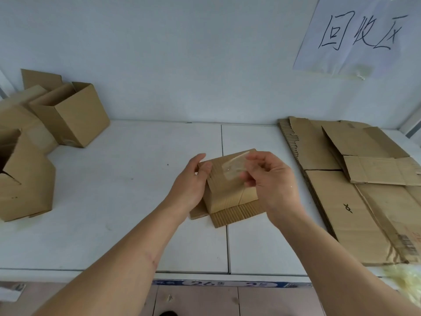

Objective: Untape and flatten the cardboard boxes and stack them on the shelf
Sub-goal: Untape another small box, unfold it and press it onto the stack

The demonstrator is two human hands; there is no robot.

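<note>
Small cardboard box sits mid-shelf, between your hands, bottom flaps splayed on white shelf. Your left hand grips box's left side, thumb on top edge. Your right hand pinches clear tape strip, part lifted off box top. Unflattened boxes cluster far left. Flattened cardboard stack lies right, well apart from hands. Handwritten paper sign on wall, far right.

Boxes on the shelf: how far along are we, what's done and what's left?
Done: flattened boxes stacked at right. In hand: left hand steadies a small box while right hand peels clear tape off it. Left: several unflattened boxes at left.
</note>
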